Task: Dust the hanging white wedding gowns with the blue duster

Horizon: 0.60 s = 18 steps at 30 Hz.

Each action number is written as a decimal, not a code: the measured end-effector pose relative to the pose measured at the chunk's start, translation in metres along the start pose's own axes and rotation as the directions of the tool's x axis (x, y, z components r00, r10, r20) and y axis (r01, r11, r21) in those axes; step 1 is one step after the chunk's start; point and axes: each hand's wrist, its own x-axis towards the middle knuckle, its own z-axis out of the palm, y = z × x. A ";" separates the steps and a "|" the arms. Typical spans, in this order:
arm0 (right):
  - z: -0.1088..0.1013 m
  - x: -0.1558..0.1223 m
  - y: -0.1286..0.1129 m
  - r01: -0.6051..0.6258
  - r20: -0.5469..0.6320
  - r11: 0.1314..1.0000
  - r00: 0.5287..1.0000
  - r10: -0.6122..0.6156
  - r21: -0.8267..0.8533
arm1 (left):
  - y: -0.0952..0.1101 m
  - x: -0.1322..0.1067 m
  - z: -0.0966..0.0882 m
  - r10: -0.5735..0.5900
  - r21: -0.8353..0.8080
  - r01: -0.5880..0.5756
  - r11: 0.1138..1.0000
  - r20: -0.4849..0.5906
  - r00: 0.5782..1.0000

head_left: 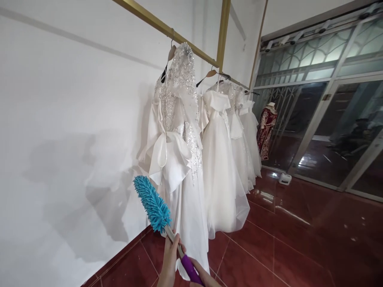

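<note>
A duster with a fluffy blue head (152, 204), a grey shaft and a purple handle points up and to the left at the bottom centre. My left hand (171, 255) is closed around the grey shaft, just below the head. Lower down, at the frame's bottom edge, my right hand (205, 276) grips the purple handle and is partly cut off. Behind the duster hangs a white beaded gown (175, 153) with a large satin bow, on a hanger (171, 52). I cannot tell whether the duster head touches the gown.
More white gowns (220, 167) hang further along a gold rail (155, 24) fixed to the white wall (74, 99). A dark red dress (267, 131) stands by the glass doors (314, 127). A white jug (285, 179) sits on the shiny red tile floor (254, 243).
</note>
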 end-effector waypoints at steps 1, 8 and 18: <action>-0.009 0.005 -0.012 -0.004 0.020 1.000 1.000 0.004 -0.025 | 0.004 0.010 0.008 0.011 -0.009 -0.011 1.000 -0.007 1.000; -0.057 0.026 -0.069 -0.016 0.123 1.000 0.992 0.016 0.001 | 0.017 0.054 0.049 0.075 -0.046 -0.076 0.996 -0.040 0.996; -0.122 0.050 -0.127 -0.018 0.279 0.998 0.960 0.034 -0.058 | 0.026 0.095 0.098 0.144 -0.037 -0.151 0.988 -0.154 0.978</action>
